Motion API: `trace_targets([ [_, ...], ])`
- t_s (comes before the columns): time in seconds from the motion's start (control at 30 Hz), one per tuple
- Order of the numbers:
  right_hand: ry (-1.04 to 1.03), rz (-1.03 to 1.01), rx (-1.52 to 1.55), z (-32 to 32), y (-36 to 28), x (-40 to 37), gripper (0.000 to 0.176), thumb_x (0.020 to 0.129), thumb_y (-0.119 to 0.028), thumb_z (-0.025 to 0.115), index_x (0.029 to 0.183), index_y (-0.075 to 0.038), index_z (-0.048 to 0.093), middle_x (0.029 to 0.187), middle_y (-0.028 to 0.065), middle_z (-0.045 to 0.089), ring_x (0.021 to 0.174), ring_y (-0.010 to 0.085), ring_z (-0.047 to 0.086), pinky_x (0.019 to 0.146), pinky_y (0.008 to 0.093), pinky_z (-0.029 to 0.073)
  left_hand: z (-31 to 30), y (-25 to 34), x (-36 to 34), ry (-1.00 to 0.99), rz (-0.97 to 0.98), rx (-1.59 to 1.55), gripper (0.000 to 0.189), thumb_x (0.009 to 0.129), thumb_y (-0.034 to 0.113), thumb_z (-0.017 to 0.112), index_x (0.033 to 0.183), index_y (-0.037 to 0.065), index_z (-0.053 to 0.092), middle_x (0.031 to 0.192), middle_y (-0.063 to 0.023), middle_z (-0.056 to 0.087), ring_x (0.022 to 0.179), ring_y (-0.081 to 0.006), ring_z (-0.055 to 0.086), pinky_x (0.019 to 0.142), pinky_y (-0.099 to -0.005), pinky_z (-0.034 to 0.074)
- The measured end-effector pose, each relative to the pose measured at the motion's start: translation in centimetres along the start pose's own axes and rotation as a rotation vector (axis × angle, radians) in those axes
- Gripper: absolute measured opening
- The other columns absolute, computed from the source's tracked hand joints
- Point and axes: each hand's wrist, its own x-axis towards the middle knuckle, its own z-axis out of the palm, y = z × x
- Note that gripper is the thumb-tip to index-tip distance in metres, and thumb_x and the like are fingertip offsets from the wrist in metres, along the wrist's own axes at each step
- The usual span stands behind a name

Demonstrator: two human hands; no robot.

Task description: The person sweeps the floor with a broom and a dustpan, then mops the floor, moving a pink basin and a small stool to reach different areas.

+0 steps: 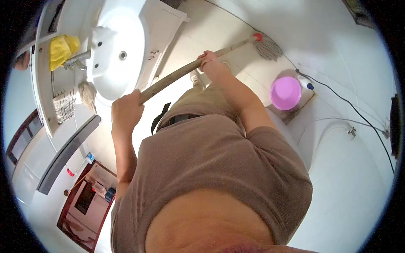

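A mop with a long wooden handle [168, 80] slants across the view in front of my body. My left hand [126, 110] is closed round the handle near its upper end, beside the washbasin [141, 40]. Further down the handle, my right hand [207, 60] is wrapped round it too. The grey string mop head [268, 47], with a red collar, lies on the tiled floor [200, 25] close to the foot of the wall. My feet are partly hidden behind my right forearm and the handle.
A pink basin [285, 93] sits on the right, beside a white bottle with a blue cap [305, 83]. A black cord [337, 97] runs along the right wall. Left are a faucet [78, 61], a yellow cloth [63, 50] and a wire rack [64, 105]. A red-framed doorway [67, 206] is lower left.
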Motion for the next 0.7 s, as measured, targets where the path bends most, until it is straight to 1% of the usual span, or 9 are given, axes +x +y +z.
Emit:
trace_targets([
  [0.07,-0.052,0.046,-0.139,1.5,1.9,-2.4,0.027,0.082,-0.022,0.048,0.058,-0.012,0.040,0.053,0.0029,0.048,0.041,0.0116,0.042,0.030,0.0221,0.030,0.0,-0.9,-1.8,0.007,-0.150,-0.035,0.015,0.072,0.014,0.060,0.080,0.003,0.054,0.070,-0.0164,0.061,0.072,-0.0341,0.060,0.066,-0.0421,0.046],
  [0.13,-0.103,0.092,-0.279,3.0,3.9,-1.9,0.027,0.082,-0.020,0.048,0.058,-0.013,0.037,0.052,0.0032,0.048,0.042,0.0130,0.043,0.032,0.0228,0.033,0.0,-1.5,-3.4,0.010,-0.199,-0.035,0.016,0.072,0.015,0.061,0.080,0.003,0.054,0.070,-0.0165,0.061,0.072,-0.0338,0.060,0.066,-0.0420,0.046],
  [0.23,-0.093,0.117,-0.172,4.7,7.1,0.2,0.024,0.083,-0.019,0.047,0.061,-0.010,0.043,0.050,0.0065,0.047,0.048,0.0202,0.047,0.052,0.0345,0.043,-0.1,-1.4,-5.5,-0.055,-0.333,-0.053,0.019,0.072,0.017,0.062,0.083,0.004,0.055,0.074,-0.0163,0.061,0.076,-0.0336,0.061,0.067,-0.0430,0.046],
  [0.33,-0.097,0.071,-0.386,5.9,9.6,-0.3,0.022,0.084,-0.019,0.047,0.064,-0.009,0.045,0.050,0.0075,0.047,0.049,0.0219,0.047,0.056,0.0385,0.044,0.1,-0.5,-7.1,-0.157,-0.477,-0.100,0.023,0.071,0.018,0.064,0.089,0.006,0.056,0.079,-0.0161,0.063,0.079,-0.0332,0.061,0.069,-0.0434,0.046],
  [0.37,-0.152,0.074,-0.580,5.8,9.8,-0.6,0.020,0.084,-0.019,0.048,0.067,-0.009,0.045,0.051,0.0083,0.048,0.049,0.0233,0.047,0.055,0.0399,0.044,0.3,-0.1,-7.6,-0.160,-0.526,-0.143,0.020,0.072,0.018,0.063,0.086,0.005,0.056,0.075,-0.0160,0.062,0.075,-0.0331,0.061,0.068,-0.0425,0.046],
  [0.47,-0.188,0.038,-0.540,5.7,12.3,2.4,0.018,0.084,-0.018,0.048,0.069,-0.008,0.045,0.052,0.0092,0.048,0.050,0.0238,0.048,0.056,0.0418,0.044,2.0,0.4,-9.1,-0.160,-0.601,-0.233,0.022,0.073,0.020,0.064,0.084,0.003,0.056,0.073,-0.0159,0.062,0.072,-0.0333,0.061,0.067,-0.0409,0.047],
  [0.53,-0.231,0.065,-0.654,5.2,12.9,1.7,0.016,0.083,-0.015,0.051,0.070,-0.007,0.045,0.052,0.0095,0.047,0.049,0.0240,0.048,0.054,0.0404,0.044,3.0,0.3,-10.2,-0.193,-0.633,-0.262,0.024,0.072,0.021,0.064,0.086,0.004,0.057,0.075,-0.0159,0.063,0.073,-0.0337,0.061,0.068,-0.0411,0.046],
  [0.6,-0.205,0.164,-0.564,4.5,14.6,0.6,0.015,0.081,-0.011,0.053,0.070,-0.006,0.045,0.053,0.0091,0.045,0.047,0.0241,0.047,0.052,0.0385,0.044,4.4,-0.1,-12.8,-0.184,-0.674,-0.321,0.023,0.072,0.021,0.064,0.088,0.004,0.058,0.075,-0.0157,0.063,0.072,-0.0335,0.061,0.067,-0.0408,0.046],
  [0.7,-0.202,0.154,-0.477,4.1,16.2,-3.6,0.011,0.074,-0.005,0.051,0.067,-0.004,0.044,0.053,0.0099,0.043,0.044,0.0239,0.045,0.045,0.0363,0.041,5.2,-0.2,-15.8,-0.155,-0.766,-0.406,0.022,0.073,0.019,0.064,0.090,0.006,0.059,0.075,-0.0148,0.063,0.071,-0.0326,0.062,0.064,-0.0399,0.047],
])
